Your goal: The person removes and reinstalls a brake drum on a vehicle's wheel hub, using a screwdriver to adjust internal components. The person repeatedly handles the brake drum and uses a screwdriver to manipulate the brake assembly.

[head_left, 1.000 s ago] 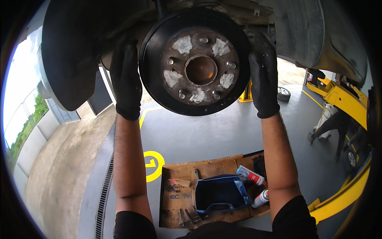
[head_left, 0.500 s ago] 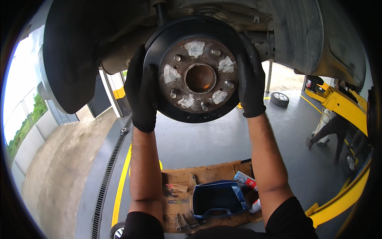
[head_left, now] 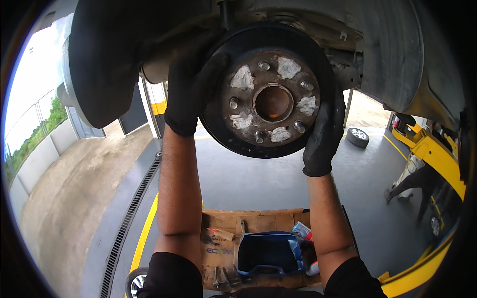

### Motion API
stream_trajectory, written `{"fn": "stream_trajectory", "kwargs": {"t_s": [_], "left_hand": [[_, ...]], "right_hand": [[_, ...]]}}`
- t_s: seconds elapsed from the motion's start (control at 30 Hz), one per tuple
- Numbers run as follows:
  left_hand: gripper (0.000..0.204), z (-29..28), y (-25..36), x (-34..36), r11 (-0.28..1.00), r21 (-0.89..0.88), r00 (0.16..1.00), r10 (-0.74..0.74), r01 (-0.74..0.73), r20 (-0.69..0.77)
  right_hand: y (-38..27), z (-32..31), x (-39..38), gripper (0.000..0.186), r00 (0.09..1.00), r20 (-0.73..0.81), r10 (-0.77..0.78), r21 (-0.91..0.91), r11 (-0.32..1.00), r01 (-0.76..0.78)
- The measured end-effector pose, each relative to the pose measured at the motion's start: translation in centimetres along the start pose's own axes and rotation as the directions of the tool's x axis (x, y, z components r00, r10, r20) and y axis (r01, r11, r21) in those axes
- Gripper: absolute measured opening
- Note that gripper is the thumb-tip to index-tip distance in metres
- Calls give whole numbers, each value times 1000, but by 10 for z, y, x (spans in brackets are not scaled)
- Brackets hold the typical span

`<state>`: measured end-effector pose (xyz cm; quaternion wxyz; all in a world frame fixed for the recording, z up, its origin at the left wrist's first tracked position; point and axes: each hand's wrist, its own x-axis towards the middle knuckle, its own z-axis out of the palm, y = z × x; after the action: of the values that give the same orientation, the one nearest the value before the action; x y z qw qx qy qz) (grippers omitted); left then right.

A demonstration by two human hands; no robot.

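A black brake disc (head_left: 211, 123) with a rusty centre hub, silver studs and pale grey patches is upright beneath the car's wheel arch, facing me. My left hand (head_left: 194, 84), in a black glove, is closed round its upper-left edge, the fingers lying dark against the black rim. My right hand (head_left: 323, 134), gloved too, grips the disc at its lower-right edge, fingers running up the side. Whether the disc rests on anything behind it is hidden. Dark liner panels (head_left: 99, 64) and metal suspension parts (head_left: 348, 64) surround it.
Below me lie cardboard (head_left: 218, 253), a blue tray (head_left: 266, 253), spray cans (head_left: 303, 231) and metal parts (head_left: 223, 278). A yellow lift arm (head_left: 427, 154) stands right, near a co-worker's dark-clothed legs (head_left: 412, 186). Loose wheels (head_left: 357, 137) sit on the floor. A drain grate (head_left: 129, 223) runs left.
The disc has turned and now appears farther right. My left hand has moved right and up onto its upper left; my right hand has moved down to its lower right.
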<state>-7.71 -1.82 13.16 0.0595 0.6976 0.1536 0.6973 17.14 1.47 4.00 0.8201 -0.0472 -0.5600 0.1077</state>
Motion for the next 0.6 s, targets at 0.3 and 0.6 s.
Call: {"fn": "stream_trajectory", "kwargs": {"t_s": [0.3,0.6], "left_hand": [[63,21,-20,-68,993,70,959,107,-92,-262],[55,-1,36,-62,797,525,837,483,-298,-257]], "right_hand": [[-22,-7,74,41,932,332,-143,-339,904,260],[-70,-31,55,45,919,303,-252,-350,867,353]]}}
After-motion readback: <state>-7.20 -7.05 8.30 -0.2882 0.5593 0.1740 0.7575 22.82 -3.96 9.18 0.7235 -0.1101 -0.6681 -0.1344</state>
